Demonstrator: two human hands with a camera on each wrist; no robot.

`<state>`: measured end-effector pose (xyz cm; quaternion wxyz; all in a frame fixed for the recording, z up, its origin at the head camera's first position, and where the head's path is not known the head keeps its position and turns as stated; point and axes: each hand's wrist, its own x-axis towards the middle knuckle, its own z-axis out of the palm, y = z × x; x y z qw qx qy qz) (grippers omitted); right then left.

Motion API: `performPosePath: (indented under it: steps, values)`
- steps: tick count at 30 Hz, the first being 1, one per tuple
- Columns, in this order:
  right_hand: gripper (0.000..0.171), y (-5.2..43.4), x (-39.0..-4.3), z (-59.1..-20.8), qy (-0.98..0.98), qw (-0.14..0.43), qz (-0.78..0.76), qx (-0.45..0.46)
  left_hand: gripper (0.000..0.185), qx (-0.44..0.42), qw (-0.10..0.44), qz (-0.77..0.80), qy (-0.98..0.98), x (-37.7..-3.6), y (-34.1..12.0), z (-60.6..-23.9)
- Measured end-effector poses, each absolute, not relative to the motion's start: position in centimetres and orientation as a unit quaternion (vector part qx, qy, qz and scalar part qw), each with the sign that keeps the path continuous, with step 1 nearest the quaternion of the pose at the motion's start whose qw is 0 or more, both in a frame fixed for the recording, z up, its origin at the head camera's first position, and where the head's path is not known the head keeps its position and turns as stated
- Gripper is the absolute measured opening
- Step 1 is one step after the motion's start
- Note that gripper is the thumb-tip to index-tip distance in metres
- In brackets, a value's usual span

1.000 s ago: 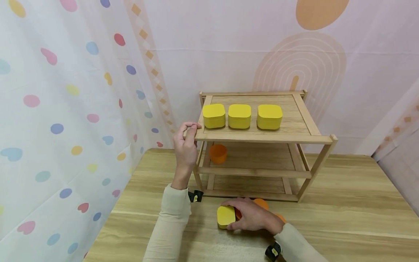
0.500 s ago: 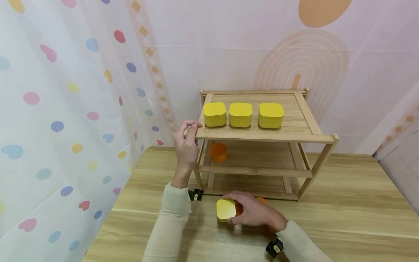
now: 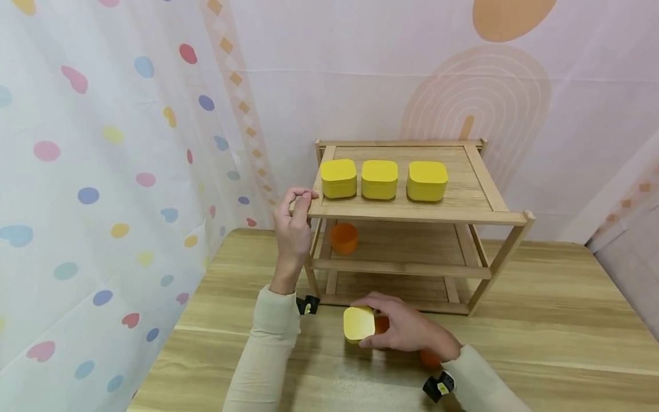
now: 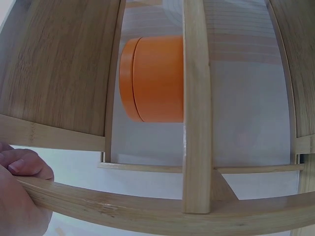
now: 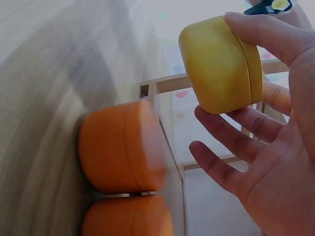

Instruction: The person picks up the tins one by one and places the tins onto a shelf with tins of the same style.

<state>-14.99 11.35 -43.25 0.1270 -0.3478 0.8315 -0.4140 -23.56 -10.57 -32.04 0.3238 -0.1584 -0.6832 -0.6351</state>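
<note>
A small yellow lidded tin with rounded corners point(image 3: 358, 324) is pinched between the thumb and fingers of my right hand point(image 3: 407, 329). In the right wrist view this yellow tin point(image 5: 216, 69) is up off the table, tilted in that picture, with two fingers spread away from it. My left hand point(image 3: 293, 229) grips the front left corner of the wooden rack point(image 3: 412, 216), thumb on top. Three matching yellow tins stand in a row on the top shelf, the rightmost tin point(image 3: 427, 182) set a little apart.
A round orange tin point(image 4: 157, 78) sits at the left of the rack's middle shelf. Beside the right hand, two orange tins, one nearer point(image 5: 118, 147) and one lower point(image 5: 128, 216), stand on the wood-grain table point(image 3: 540, 355). A patterned curtain point(image 3: 329, 103) hangs behind.
My right hand has lifted the yellow tin from the table and moved it slightly toward the rack. The left hand keeps its grip on the rack's corner.
</note>
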Motion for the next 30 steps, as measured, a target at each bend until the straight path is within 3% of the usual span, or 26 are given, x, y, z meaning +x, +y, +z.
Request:
performPosePath:
  steps: [7, 15, 30]
  values:
    - [0.060, 12.0, -15.3, -42.4, 0.836, 0.094, -0.412, -0.349, 0.028, -0.156, 0.322, -0.642, -0.678, -23.6, -10.5, -31.9]
    - [0.059, 12.9, -15.3, -41.6, 0.818, 0.108, -0.449, -0.344, 0.028, -0.148, 0.316, -0.642, -0.683, -23.5, -10.7, -32.0]
    - [0.061, 14.7, -15.2, -39.6, 0.825, 0.068, -0.441, -0.348, 0.028, -0.147, 0.314, -0.642, -0.684, -23.6, -10.5, -32.0]
